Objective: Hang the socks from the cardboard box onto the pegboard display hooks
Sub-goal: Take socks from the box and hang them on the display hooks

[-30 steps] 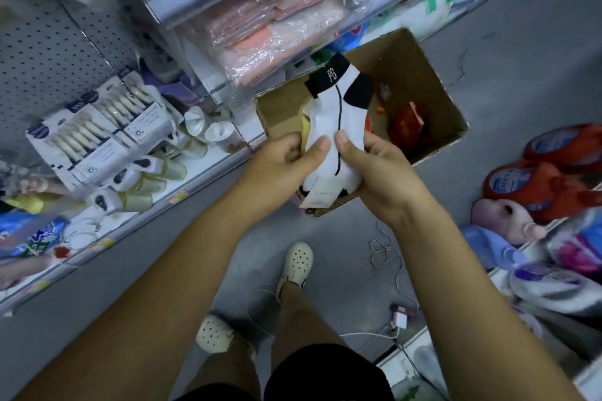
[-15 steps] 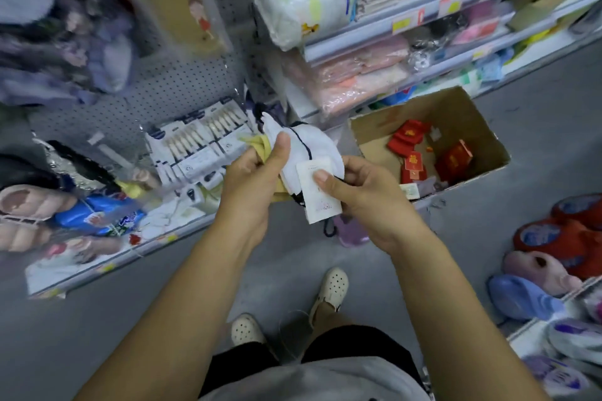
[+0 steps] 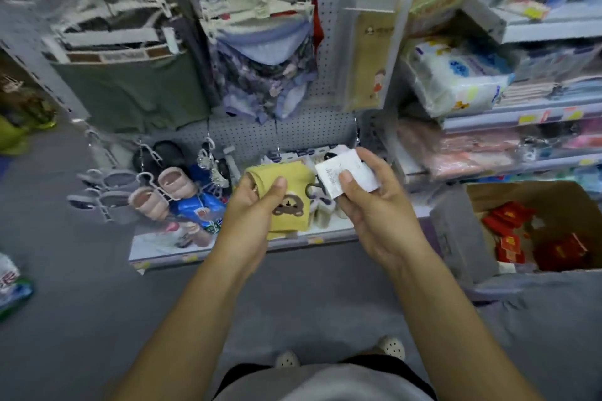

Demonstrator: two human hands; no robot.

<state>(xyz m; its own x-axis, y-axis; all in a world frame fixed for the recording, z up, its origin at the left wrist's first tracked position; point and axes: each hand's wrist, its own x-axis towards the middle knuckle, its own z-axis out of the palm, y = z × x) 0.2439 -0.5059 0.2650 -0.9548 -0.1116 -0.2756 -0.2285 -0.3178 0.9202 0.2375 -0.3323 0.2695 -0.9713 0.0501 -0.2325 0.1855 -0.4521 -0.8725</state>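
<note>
A yellow sock (image 3: 288, 205) with a brown bear motif is held low in front of the pegboard (image 3: 312, 133), between the two hands. It is clasped in the grip of the left hand (image 3: 255, 210), with the thumb laid across its front and the fingers curled behind. A white paper label (image 3: 345, 172) just beside the sock is pinched in the grip of the right hand (image 3: 374, 205), thumb on top. The cardboard box (image 3: 521, 194) is seen well apart to the right, with red packets (image 3: 508, 238) inside.

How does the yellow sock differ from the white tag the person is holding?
The yellow sock shows a brown bear face; the white tag carries only dark print. The sock sits in the left hand; the tag is pinched by the right hand. Both are held up before the pegboard.
</note>
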